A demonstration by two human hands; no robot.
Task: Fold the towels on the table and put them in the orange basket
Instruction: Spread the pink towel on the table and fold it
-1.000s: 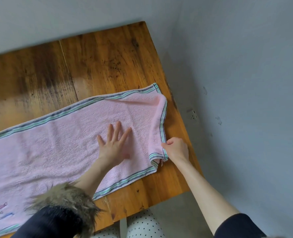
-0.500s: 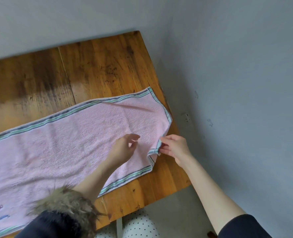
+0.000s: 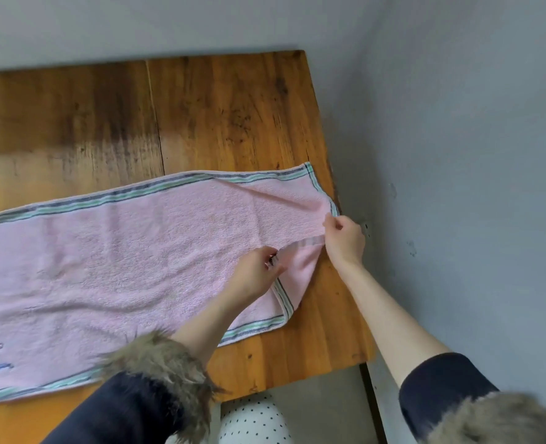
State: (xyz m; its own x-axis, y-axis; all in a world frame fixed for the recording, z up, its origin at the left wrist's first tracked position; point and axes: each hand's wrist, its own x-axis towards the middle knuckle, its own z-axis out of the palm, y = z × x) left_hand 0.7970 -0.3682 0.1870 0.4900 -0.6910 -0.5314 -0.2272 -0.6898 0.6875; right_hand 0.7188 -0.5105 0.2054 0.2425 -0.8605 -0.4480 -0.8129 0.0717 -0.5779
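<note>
A long pink towel (image 3: pixel 121 261) with green and dark striped borders lies spread across the wooden table (image 3: pixel 226 110), running off the left edge of view. Its right end is lifted and partly turned over, showing the underside. My left hand (image 3: pixel 258 274) pinches the towel's near right corner. My right hand (image 3: pixel 343 240) pinches the towel's right edge close to the table's right side. The orange basket is not in view.
The table's right edge sits close to a grey wall (image 3: pixel 457 155). A white dotted seat or cloth (image 3: pixel 252 418) shows below the table's near edge. Dark sleeves with fur cuffs (image 3: pixel 159 366) cover my forearms.
My left hand went from lying flat on the towel to pinching its near right corner. My right hand shifted further along the right edge, and the towel's end lifted and turned over.
</note>
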